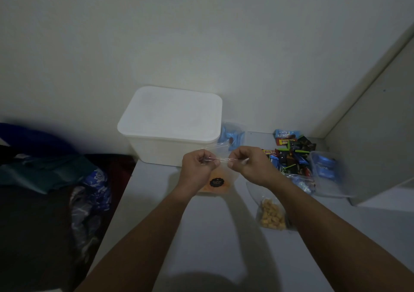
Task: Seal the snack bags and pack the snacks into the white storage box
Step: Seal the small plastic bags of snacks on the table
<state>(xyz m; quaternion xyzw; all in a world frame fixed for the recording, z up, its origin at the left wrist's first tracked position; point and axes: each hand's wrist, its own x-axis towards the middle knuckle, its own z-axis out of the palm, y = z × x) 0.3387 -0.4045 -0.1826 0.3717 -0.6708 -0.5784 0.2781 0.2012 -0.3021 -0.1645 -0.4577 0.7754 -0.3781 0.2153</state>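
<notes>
Both arms reach forward, left hand and right hand fingers curled.

A pale table stands against the wall. On it sit a lidded white storage box, a bag of yellow snacks, a heap of wrapped sweets and a clear tub.

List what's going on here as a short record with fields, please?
hands: left hand and right hand pinch the top edge of a clear bag with orange contents and a dark round label
box: white, lid on, behind the hands
nut bag: lying on the table, right of the arms
candy pile: loose wrapped sweets, far right
tub: clear, holds blue packets
left of table: heaped cloth
</notes>
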